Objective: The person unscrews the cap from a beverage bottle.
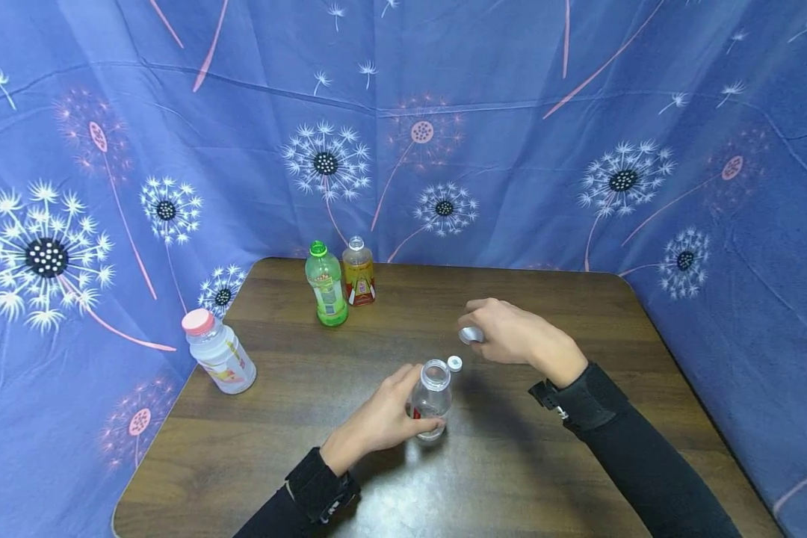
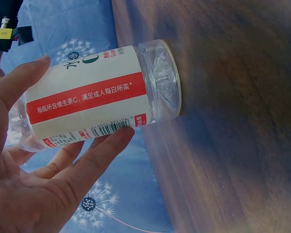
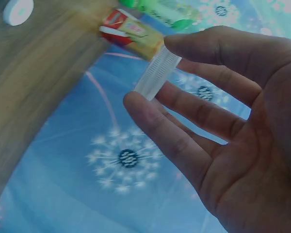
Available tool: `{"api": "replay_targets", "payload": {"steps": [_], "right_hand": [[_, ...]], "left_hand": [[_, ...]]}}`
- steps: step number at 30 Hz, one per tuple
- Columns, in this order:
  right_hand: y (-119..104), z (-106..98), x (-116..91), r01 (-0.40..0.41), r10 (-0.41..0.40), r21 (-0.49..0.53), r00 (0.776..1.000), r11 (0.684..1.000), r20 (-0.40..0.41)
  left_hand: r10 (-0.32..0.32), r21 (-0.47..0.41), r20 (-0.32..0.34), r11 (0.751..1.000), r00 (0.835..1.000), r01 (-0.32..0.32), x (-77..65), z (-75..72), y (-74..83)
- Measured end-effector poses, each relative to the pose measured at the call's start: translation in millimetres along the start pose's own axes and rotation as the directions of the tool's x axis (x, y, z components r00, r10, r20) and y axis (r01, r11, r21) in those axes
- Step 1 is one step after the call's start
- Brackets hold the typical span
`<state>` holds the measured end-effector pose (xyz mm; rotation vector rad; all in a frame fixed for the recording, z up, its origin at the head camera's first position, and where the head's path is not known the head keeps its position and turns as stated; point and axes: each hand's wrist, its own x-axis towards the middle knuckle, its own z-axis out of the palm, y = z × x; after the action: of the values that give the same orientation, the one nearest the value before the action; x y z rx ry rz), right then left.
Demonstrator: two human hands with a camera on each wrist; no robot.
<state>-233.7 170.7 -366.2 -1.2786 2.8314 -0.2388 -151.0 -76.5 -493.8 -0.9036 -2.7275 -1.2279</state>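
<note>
A clear plastic bottle (image 1: 435, 396) without a cap stands on the wooden table, its mouth facing up. My left hand (image 1: 386, 415) holds it, thumb on one side and fingers on the other. The left wrist view shows the bottle's white label (image 2: 87, 92) with a red band. Above the table to the right, my right hand (image 1: 511, 332) pinches a white ridged bottle cap (image 3: 157, 73) between thumb and fingertip. Another small white cap (image 1: 454, 363) lies on the table close beside the bottle.
Toward the back of the table (image 1: 511, 463) stand a green uncapped bottle (image 1: 326, 288) and a bottle with a yellow and red label (image 1: 359, 276). A whitish bottle with a pink cap (image 1: 222, 355) stands at the left edge. Blue dandelion-patterned cloth (image 1: 511, 149) hangs around the table.
</note>
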Motion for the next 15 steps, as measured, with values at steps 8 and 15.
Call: {"api": "replay_targets", "payload": {"steps": [8,15], "right_hand": [[-28.6,-20.1,-3.9,0.059,-0.059,0.020,0.998,0.998,-0.001],[-48.0,-33.3,-4.7,0.152,-0.153,-0.055,0.988,0.987,-0.021]], "left_hand": [[-0.005,0.003,0.008,1.000,1.000,0.005,-0.4,-0.7,1.7],[0.009,0.031,0.011,0.999,1.000,-0.009,-2.3,-1.1,3.6]]}}
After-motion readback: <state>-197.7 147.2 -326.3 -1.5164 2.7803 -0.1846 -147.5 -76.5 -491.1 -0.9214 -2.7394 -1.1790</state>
